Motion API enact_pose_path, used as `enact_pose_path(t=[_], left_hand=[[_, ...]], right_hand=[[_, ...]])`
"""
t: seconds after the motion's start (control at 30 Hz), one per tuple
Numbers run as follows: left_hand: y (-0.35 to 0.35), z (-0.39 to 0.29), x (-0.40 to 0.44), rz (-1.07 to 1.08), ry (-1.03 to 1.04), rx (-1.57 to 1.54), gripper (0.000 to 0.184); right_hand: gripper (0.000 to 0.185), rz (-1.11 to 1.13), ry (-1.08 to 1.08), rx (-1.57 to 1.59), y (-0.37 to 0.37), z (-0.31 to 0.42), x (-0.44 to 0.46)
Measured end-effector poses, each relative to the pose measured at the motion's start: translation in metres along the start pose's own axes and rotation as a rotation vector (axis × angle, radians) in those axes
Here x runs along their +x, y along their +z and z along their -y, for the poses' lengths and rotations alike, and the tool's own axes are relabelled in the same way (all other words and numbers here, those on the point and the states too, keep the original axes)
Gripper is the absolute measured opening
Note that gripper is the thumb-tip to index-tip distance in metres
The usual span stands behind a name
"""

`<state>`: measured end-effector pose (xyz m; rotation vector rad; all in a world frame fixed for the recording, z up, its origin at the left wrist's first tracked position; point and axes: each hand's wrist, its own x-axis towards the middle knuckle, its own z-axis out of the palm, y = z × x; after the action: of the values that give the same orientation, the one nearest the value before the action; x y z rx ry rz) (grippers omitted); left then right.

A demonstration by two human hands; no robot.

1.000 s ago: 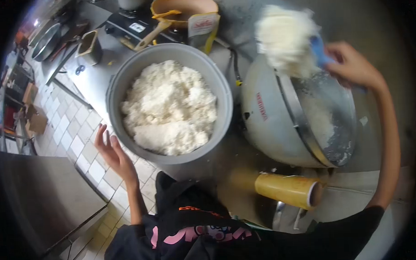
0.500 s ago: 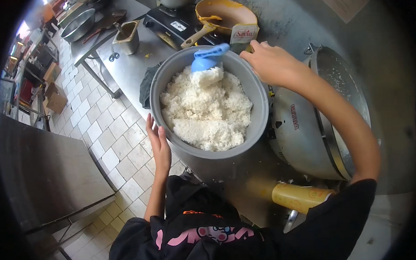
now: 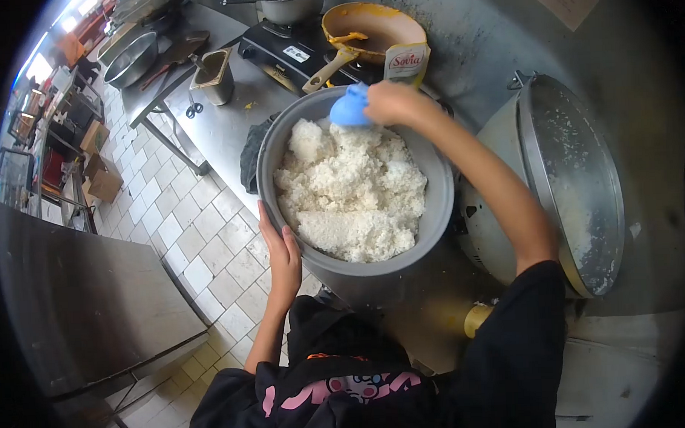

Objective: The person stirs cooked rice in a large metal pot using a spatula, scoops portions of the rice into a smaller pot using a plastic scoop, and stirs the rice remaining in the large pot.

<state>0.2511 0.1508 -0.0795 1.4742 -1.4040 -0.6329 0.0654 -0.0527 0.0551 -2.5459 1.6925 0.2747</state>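
A large grey pot full of cooked white rice is in front of me. My left hand lies against the pot's outer left side, fingers stretched out and nothing gripped. At the far rim, my right hand is closed on the handle of a blue rice scoop. The scoop's bowl touches the rice near the back of the pot, and its handle is mostly covered by my fingers. A clump of rice sits just left of it.
Behind the pot are a black gas stove, an orange-stained pan and a Sovia packet. A rice cooker with its lid raised stands right. Scissors and a metal container lie left, beside a dark cloth.
My right hand has moved left from the pot's right rim and taken hold of the scoop's handle. My left hand stays at the pot's side.
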Motion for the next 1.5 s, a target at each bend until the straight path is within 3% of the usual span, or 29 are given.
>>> enact_pose_path(t=[0.03,0.13,0.17,0.2,0.27,0.47,0.53,0.63,0.7,0.73,0.77,0.87,0.9,0.93,1.0,1.07,1.13,1.2,1.23,1.37,1.5], left_hand=[[0.0,0.0,0.002,0.002,0.007,-0.009,0.052],[0.002,-0.001,0.003,-0.009,0.004,0.007,0.053],[0.002,-0.001,0.003,-0.02,0.016,0.022,0.053],[0.002,0.001,0.003,-0.008,0.015,0.023,0.053],[0.002,0.006,0.001,0.002,0.019,-0.011,0.054],[0.002,0.009,0.001,0.017,0.032,0.024,0.053],[0.003,0.008,0.001,-0.003,0.03,0.056,0.053],[0.001,0.008,-0.001,0.028,0.053,0.092,0.054],[0.0,0.007,-0.003,-0.016,-0.023,0.067,0.059],[-0.002,0.0,-0.002,-0.083,0.093,0.295,0.06],[-0.001,-0.012,-0.002,-0.12,0.173,0.314,0.06],[0.016,-0.069,-0.006,-0.066,0.286,0.032,0.056],[0.028,-0.081,-0.009,-0.052,0.333,-0.041,0.054],[0.043,-0.089,-0.011,-0.021,0.429,-0.139,0.052],[0.077,-0.096,-0.02,0.181,0.508,-0.296,0.054],[0.113,-0.112,-0.029,0.416,0.47,-0.465,0.057],[0.148,-0.138,-0.032,0.533,0.413,-0.592,0.06],[0.176,-0.156,-0.029,0.658,0.376,-0.539,0.08],[0.186,-0.162,-0.026,0.659,0.383,-0.55,0.08],[0.215,-0.17,-0.011,0.561,0.51,-0.316,0.125],[0.222,-0.181,0.001,0.587,0.409,-0.32,0.129]], right_hand=[[0.025,0.012,0.095,-0.033,-0.031,0.002,-0.01],[0.023,-0.035,0.024,0.001,-0.072,0.021,-0.06],[0.02,0.053,0.036,-0.026,-0.053,0.031,-0.057],[0.015,0.017,-0.155,-0.121,0.002,0.028,-0.041],[0.013,-0.131,-0.093,0.059,0.044,0.05,-0.044],[0.012,-0.036,-0.077,0.13,-0.031,0.034,-0.131],[0.011,0.009,-0.049,0.143,-0.02,0.041,-0.155],[0.008,-0.022,0.084,0.061,0.055,0.05,-0.148],[0.022,-0.117,0.104,0.217,0.071,0.038,-0.16],[0.022,-0.121,0.157,0.195,0.059,0.028,-0.177],[0.025,-0.123,0.17,0.284,0.036,0.021,-0.2],[0.03,-0.294,0.363,0.576,-0.023,0.0,-0.268],[0.03,-0.287,0.539,0.569,-0.049,-0.007,-0.289],[0.032,-0.495,0.577,0.551,-0.055,-0.018,-0.31],[0.028,-0.597,0.832,0.351,-0.074,-0.043,-0.336],[0.024,-0.584,0.876,-0.017,-0.079,-0.085,-0.356],[0.02,-0.423,0.959,-0.25,-0.072,-0.139,-0.368],[0.018,-0.143,0.976,-0.334,-0.06,-0.191,-0.369],[0.018,-0.126,0.94,-0.385,-0.043,-0.227,-0.371],[0.018,-0.069,0.844,-0.426,0.024,-0.35,-0.365],[0.018,0.154,0.676,-0.333,0.064,-0.42,-0.345]])
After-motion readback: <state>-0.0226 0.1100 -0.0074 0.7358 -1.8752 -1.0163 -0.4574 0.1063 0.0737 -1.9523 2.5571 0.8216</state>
